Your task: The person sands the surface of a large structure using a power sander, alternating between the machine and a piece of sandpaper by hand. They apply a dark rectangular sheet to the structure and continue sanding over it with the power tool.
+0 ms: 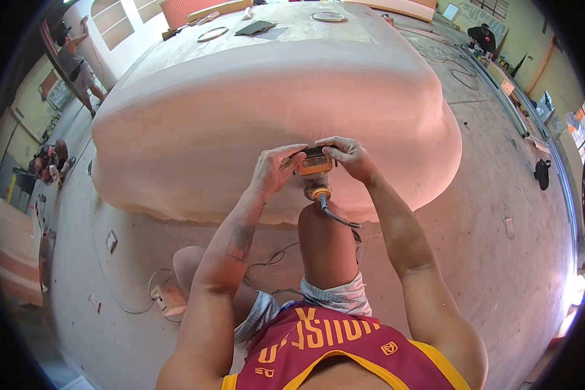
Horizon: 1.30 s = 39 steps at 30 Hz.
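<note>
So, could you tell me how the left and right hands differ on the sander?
The left hand grips the sander from its side, lower down; the right hand sits higher, over its top edge. The left forearm bears a tattoo; the right forearm is bare. Both hold the sander against the pink form.

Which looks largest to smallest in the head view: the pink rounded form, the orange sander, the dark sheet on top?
1. pink rounded form, by far.
2-3. orange sander and dark sheet look alike in size; the sheet lies farther from the camera, so I cannot rank them.
</note>
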### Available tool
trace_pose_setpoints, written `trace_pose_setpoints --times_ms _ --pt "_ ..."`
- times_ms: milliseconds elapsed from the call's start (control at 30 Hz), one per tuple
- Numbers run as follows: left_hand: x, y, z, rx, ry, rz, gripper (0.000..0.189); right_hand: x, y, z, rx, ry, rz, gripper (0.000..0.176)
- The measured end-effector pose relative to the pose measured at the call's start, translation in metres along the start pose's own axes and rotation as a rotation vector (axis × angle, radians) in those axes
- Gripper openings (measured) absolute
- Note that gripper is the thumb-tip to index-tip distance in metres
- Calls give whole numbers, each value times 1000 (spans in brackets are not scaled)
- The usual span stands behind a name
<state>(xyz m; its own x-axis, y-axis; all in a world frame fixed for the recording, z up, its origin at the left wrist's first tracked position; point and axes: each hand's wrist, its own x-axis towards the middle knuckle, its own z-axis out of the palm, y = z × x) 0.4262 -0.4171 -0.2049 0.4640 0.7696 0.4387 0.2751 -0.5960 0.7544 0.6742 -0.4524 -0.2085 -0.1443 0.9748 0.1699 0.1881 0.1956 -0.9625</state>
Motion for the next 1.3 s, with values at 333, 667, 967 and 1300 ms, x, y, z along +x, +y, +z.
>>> trace_pose_setpoints --times_ms 333,667,967,1300 --pt "-1 6 9 50 86 17 30 -2 1 11 142 18 -63 26" --pt "-3 6 11 51 110 8 31 -1 -9 16 -93 63 -156 24" --pt "15 26 -5 59 -36 -341 33 7 3 40 102 168 -189 14" --pt "17 -4 15 -349 -3 -229 29 13 13 51 223 235 -172 14"
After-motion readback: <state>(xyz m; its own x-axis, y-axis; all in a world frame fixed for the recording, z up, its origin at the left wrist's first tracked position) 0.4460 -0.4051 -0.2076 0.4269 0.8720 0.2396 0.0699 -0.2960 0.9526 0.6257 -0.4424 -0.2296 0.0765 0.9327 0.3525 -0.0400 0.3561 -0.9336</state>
